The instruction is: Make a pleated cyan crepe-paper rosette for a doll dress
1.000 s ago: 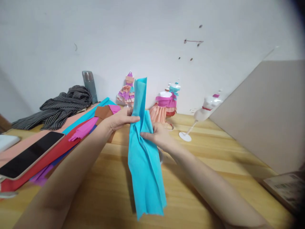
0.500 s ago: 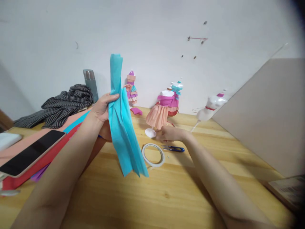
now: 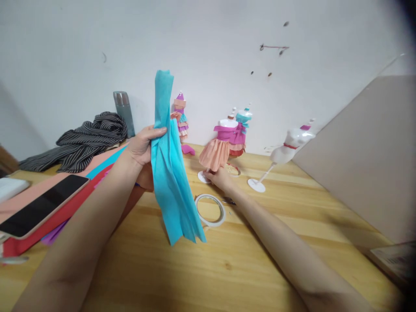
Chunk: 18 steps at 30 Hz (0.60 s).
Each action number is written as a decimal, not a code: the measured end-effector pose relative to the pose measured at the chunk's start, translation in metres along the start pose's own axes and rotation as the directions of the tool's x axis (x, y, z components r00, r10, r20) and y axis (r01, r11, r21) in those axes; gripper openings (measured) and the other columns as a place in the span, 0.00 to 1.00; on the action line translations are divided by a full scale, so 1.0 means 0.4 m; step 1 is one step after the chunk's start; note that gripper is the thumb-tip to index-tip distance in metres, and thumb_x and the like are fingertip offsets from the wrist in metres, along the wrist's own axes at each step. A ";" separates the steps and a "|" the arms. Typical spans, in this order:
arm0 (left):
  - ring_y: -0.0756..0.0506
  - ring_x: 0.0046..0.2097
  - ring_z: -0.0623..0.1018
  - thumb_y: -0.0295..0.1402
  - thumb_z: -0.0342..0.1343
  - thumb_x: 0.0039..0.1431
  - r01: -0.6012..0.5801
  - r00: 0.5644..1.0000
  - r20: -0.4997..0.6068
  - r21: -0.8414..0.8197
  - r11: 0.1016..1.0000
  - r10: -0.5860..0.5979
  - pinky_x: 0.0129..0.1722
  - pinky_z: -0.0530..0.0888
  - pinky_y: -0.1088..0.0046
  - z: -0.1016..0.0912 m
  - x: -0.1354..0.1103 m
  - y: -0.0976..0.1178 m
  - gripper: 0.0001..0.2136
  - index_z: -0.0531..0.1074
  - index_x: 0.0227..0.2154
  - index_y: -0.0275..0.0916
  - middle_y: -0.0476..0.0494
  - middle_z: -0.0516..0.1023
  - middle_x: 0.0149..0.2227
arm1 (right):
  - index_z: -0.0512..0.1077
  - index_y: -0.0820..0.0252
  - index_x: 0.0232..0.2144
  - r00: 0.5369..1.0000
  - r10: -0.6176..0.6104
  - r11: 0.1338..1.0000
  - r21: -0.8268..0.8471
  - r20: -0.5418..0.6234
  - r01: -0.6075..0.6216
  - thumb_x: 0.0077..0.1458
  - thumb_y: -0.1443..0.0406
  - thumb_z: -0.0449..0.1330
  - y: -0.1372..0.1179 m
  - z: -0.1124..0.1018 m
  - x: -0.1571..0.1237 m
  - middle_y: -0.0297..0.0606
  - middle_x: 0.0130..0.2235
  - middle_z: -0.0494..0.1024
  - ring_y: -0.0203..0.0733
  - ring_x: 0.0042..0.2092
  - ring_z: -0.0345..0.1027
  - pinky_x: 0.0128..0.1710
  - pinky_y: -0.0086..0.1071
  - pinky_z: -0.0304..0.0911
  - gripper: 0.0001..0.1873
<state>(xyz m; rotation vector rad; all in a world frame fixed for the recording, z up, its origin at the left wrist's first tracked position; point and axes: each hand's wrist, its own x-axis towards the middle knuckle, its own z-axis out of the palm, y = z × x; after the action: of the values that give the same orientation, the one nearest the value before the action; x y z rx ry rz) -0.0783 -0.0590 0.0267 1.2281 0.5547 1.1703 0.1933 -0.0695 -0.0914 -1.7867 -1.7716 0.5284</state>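
Two hands in play, and they are well apart. The left hand (image 3: 143,145) is raised above the surface (image 3: 227,264), thumb and fingers closed on a long strip of turquoise crepe paper (image 3: 169,173), pinching it about halfway up. The strip stands nearly upright, its folded top rising in front of the wall and its loose lower end hanging just above the wood. Over on the other side, the right hand (image 3: 219,178) lies low on the surface with the fingers curled, the fingertips right at the round white base of the mannequin in the peach skirt (image 3: 216,154); whether it grips anything there, I cannot tell. A ring of tape (image 3: 210,210) lies flat just beside that wrist, between the paper's tail and the forearm. A bare white mannequin (image 3: 292,143) leans on its stand further right, near a grey board (image 3: 367,151). Left of the action, a phone (image 3: 39,206) rests on a stack of coloured paper sheets (image 3: 55,221), with a striped cloth (image 3: 84,141) and a steel flask (image 3: 124,113) behind them by the wall.
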 end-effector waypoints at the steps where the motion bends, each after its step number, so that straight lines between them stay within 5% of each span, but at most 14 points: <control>1: 0.40 0.36 0.82 0.29 0.56 0.52 0.001 1.000 0.011 -0.014 1.000 -0.001 0.46 0.79 0.57 0.002 0.000 0.000 0.10 0.76 0.36 0.29 0.40 0.81 0.30 | 0.73 0.62 0.26 1.000 0.004 1.000 0.000 -0.009 -0.004 0.49 0.61 0.60 0.003 0.002 0.003 0.40 0.26 0.77 0.41 0.30 0.69 0.30 0.30 0.60 0.09; 7: 0.43 0.29 0.81 0.27 0.59 0.49 -0.002 0.996 0.093 -0.129 0.992 0.014 0.39 0.81 0.63 0.011 0.001 -0.003 0.08 0.75 0.33 0.29 0.40 0.81 0.27 | 0.73 0.62 0.22 0.998 0.017 1.000 0.002 -0.067 -0.017 0.48 0.63 0.58 0.015 0.004 0.017 0.38 0.22 0.76 0.40 0.27 0.68 0.29 0.30 0.59 0.08; 13: 0.41 0.34 0.82 0.27 0.58 0.50 0.031 0.992 0.129 -0.158 0.987 -0.011 0.38 0.80 0.63 0.021 -0.004 -0.001 0.10 0.75 0.35 0.28 0.39 0.82 0.30 | 0.70 0.62 0.15 0.995 0.026 1.000 0.006 -0.097 -0.025 0.48 0.65 0.55 0.028 0.007 0.031 0.38 0.18 0.73 0.39 0.23 0.67 0.28 0.30 0.60 0.13; 18: 0.43 0.29 0.81 0.26 0.58 0.49 0.033 0.992 0.124 -0.157 0.987 -0.013 0.32 0.81 0.68 0.027 -0.005 0.000 0.08 0.75 0.33 0.29 0.40 0.81 0.28 | 0.72 0.62 0.19 0.995 0.035 0.999 -0.018 -0.092 -0.037 0.50 0.63 0.55 0.035 0.001 0.032 0.39 0.20 0.75 0.39 0.24 0.68 0.26 0.29 0.60 0.13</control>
<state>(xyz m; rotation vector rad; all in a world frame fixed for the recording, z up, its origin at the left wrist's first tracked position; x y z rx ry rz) -0.0700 -0.0654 0.0295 1.1450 0.3751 1.0898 0.2044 -0.0562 -0.0992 -1.8298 -1.6910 0.4378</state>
